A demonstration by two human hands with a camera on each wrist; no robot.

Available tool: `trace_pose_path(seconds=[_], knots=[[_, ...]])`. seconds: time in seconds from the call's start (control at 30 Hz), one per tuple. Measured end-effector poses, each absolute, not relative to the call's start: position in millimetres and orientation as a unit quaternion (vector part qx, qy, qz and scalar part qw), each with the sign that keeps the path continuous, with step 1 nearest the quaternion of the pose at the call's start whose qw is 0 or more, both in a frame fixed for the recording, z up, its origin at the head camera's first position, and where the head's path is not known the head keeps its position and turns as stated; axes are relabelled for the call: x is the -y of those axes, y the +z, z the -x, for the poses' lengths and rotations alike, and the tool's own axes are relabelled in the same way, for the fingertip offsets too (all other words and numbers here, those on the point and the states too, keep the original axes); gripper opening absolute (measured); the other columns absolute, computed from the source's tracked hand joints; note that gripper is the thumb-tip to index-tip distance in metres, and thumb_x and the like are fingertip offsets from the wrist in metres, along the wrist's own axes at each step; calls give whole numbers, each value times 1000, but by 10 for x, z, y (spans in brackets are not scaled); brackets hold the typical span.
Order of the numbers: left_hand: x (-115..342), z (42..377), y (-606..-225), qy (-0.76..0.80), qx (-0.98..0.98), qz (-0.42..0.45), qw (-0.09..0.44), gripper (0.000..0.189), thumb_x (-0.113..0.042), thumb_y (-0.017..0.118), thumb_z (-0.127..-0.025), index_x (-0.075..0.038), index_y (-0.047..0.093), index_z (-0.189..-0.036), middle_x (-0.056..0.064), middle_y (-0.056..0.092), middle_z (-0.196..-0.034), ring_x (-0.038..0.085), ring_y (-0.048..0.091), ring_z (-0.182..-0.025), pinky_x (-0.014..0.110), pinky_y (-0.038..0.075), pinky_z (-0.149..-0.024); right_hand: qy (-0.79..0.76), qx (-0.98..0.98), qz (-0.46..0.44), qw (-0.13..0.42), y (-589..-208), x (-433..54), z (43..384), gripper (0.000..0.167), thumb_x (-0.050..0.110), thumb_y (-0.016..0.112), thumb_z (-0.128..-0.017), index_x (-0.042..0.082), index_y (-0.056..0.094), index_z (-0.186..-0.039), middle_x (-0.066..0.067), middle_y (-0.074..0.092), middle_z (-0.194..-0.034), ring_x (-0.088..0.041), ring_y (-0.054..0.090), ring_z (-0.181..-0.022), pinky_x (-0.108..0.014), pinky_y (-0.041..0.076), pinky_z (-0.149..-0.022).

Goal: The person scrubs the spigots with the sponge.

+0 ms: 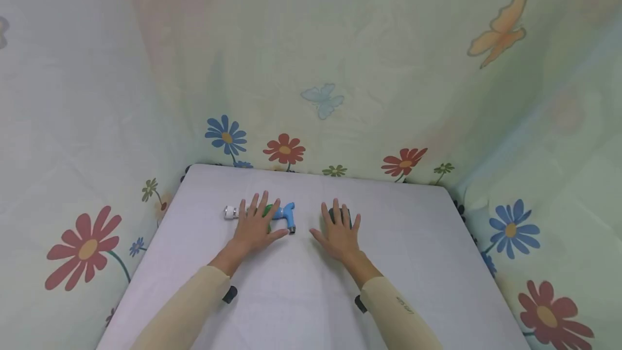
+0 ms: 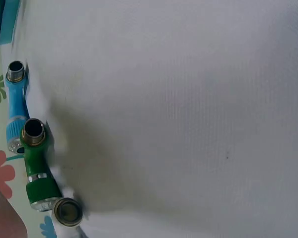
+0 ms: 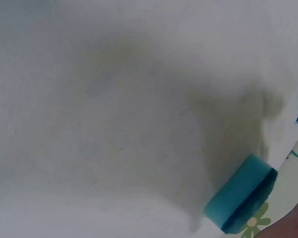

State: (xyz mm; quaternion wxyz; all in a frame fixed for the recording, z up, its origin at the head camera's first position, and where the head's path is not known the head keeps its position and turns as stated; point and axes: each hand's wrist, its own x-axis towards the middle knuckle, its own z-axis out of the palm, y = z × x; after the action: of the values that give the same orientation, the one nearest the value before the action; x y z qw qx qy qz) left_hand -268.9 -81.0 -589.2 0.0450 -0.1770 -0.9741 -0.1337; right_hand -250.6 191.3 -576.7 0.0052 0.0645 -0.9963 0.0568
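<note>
My left hand, fingers straight and spread, is over a row of small plastic taps. A blue tap with a metal threaded end shows past its fingertips, and a white and silver one sticks out to its left. Between them lies a green tap, mostly hidden by the fingers in the head view; its metal opening shows in the left wrist view. My right hand, also with spread fingers, is over a sponge, teal with a darker scouring side, partly covered in the head view. Neither hand grips anything.
A white cloth-covered table lies under both hands. Around it hangs a pale curtain printed with flowers and butterflies, close behind the table's far edge. Dark bands are worn at the wrists.
</note>
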Motion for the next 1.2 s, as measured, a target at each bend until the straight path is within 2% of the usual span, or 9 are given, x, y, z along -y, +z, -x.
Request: trace_pose_path(seconds=[0.13,0.23,0.37,0.47,0.73,0.9,1.2], knots=[[762,2692,-5925,-142,974,173,39,99,-80,53,-91,-25,22,-167,16,9,-175,44,10,-161,72,1,-126,84,995,-51,4,-5805,-2000,2527,88,70,48,-99,24,18,-168,-14,3,-176,-43,8,-161,-77,-1,-122],[726,2685,-5957,-150,976,154,33,108,-79,59,-88,-17,21,-168,19,14,-174,43,12,-161,71,1,-126,107,993,-44,8,-5856,-2067,2552,90,65,56,-98,21,21,-168,-17,7,-175,-45,11,-160,-78,-1,-122],[684,2696,-6011,-172,975,138,41,119,-78,67,-83,-8,19,-167,21,18,-173,40,13,-161,70,-1,-126,120,992,-30,3,-5910,-2160,2595,95,61,63,-95,18,20,-167,-19,10,-175,-48,16,-158,-77,1,-122],[651,2714,-6018,-182,973,136,53,120,-77,71,-81,-7,22,-166,21,22,-172,40,16,-161,71,-1,-126,122,992,-24,-2,-5905,-2202,2619,97,62,66,-93,18,20,-168,-19,12,-174,-48,18,-157,-76,3,-123],[602,2735,-5999,-172,975,133,41,121,-75,72,-81,-2,23,-164,21,22,-172,39,18,-160,71,-4,-126,111,993,-19,-29,-5895,-2246,2673,102,68,64,-92,20,15,-168,-19,10,-175,-48,17,-158,-76,4,-123],[576,2719,-5992,-165,976,126,59,122,-75,74,-80,3,28,-161,24,28,-168,42,23,-158,71,-7,-125,110,993,-14,-44,-5914,-2266,2689,104,70,63,-91,20,14,-169,-19,11,-174,-49,18,-157,-76,3,-123],[509,2725,-6084,-157,978,122,65,120,-77,74,-78,1,33,-160,22,34,-167,39,28,-157,71,-3,-126,122,990,-12,-64,-5889,-2269,2679,104,69,62,-92,19,13,-169,-19,9,-175,-49,17,-157,-75,1,-124]])
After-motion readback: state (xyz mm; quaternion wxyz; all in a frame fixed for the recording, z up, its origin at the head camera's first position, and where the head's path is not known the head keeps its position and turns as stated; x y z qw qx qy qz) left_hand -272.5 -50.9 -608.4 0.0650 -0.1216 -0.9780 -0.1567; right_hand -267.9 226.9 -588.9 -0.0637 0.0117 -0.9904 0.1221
